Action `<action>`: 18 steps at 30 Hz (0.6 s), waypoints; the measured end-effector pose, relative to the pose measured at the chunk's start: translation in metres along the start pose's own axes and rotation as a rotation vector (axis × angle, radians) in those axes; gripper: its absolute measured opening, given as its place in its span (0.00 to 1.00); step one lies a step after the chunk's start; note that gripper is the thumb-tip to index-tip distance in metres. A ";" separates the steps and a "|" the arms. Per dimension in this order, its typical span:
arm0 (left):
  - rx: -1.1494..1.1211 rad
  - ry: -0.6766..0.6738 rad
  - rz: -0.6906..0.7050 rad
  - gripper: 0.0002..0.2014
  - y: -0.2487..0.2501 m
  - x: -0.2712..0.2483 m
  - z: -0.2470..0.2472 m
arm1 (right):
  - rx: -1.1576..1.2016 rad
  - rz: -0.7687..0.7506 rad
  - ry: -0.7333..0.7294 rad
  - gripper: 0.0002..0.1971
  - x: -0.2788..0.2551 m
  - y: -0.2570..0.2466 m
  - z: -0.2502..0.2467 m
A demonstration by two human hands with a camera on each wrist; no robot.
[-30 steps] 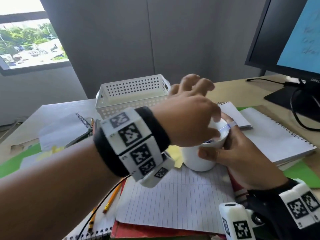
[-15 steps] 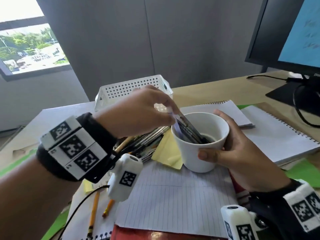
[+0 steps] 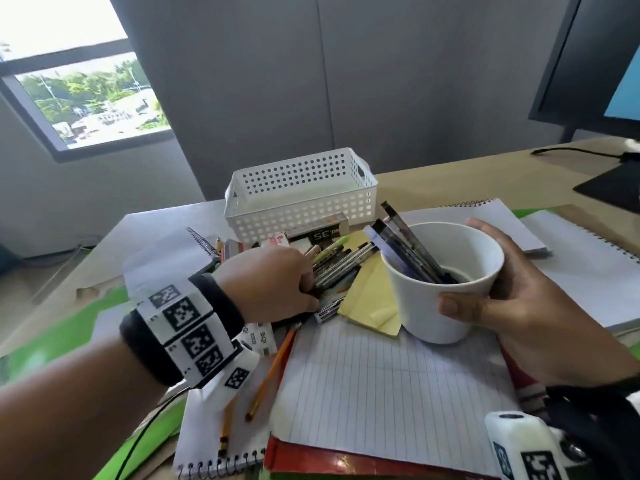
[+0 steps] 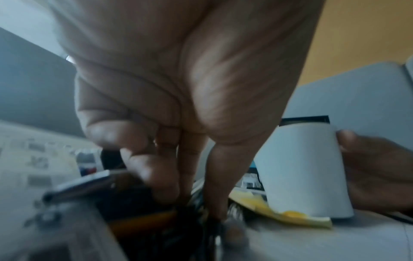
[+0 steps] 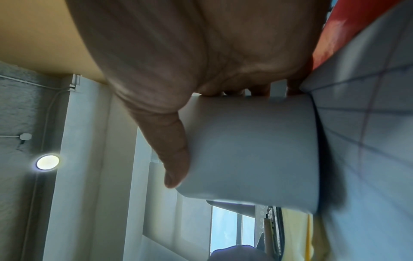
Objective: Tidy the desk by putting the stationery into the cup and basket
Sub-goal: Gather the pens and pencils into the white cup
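A person's right hand (image 3: 540, 306) wraps thumb and fingers around a plain white tapered cup (image 3: 443, 282), apparently to steady it on the lined notebook page (image 3: 388, 393) while it is filled. Several dark pens (image 3: 405, 247) already lean against the cup's rim on the side toward the left hand.

The left hand (image 3: 270, 282), just beside the cup, reaches down with curled fingers (image 4: 156, 176) into a loose heap of pens and pencils (image 3: 343, 268) lying on a yellow paper sheet (image 3: 374, 296). The fingertips are on the heap, but the blurred wrist view does not settle whether they have closed on any one pen.

Just beyond the left hand's fingertips stands a white perforated plastic basket (image 3: 301, 195), with small boxed items (image 3: 322, 233) against its near wall. Two orange pencils (image 3: 273, 368) lie below the left wrist, on a spiral notebook (image 3: 221, 441).

The cup looks matte and smooth, its wide mouth open upward, roughly a third of it taken up by pens.
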State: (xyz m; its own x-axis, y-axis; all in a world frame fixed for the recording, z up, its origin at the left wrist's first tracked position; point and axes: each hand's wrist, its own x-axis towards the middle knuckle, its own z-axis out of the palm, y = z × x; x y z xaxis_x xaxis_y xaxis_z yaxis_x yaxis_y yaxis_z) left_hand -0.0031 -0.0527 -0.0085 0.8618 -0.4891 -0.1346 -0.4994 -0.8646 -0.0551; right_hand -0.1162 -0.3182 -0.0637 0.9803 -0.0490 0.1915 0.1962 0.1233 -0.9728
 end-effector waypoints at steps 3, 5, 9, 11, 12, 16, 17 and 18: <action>-0.007 -0.004 -0.005 0.13 0.002 0.005 0.001 | -0.004 -0.013 -0.005 0.48 0.001 0.000 0.000; -0.043 0.001 -0.015 0.12 -0.001 0.008 -0.003 | -0.005 -0.014 -0.025 0.50 0.001 -0.001 0.000; -0.527 0.037 -0.074 0.08 -0.013 0.006 -0.023 | 0.018 -0.013 -0.010 0.53 0.000 -0.002 0.000; -0.904 0.055 -0.099 0.06 -0.011 0.001 -0.036 | 0.018 -0.004 0.003 0.57 0.000 0.000 -0.002; -1.005 0.079 -0.090 0.06 -0.008 -0.001 -0.042 | 0.018 0.005 0.003 0.59 0.000 0.000 -0.001; -1.188 0.071 0.061 0.06 0.009 -0.007 -0.055 | 0.017 0.013 0.011 0.59 0.000 -0.002 0.002; -1.223 0.064 0.102 0.07 0.013 -0.007 -0.055 | 0.019 0.012 0.020 0.56 -0.001 -0.002 0.002; -1.242 0.064 0.143 0.09 0.018 -0.007 -0.056 | 0.021 0.010 0.028 0.51 -0.002 -0.002 0.002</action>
State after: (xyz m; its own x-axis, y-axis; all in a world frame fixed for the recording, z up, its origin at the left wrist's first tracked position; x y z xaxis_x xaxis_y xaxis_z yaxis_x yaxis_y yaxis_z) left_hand -0.0125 -0.0712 0.0465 0.8273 -0.5616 -0.0121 -0.1971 -0.3104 0.9300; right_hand -0.1182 -0.3167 -0.0614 0.9813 -0.0751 0.1774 0.1868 0.1452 -0.9716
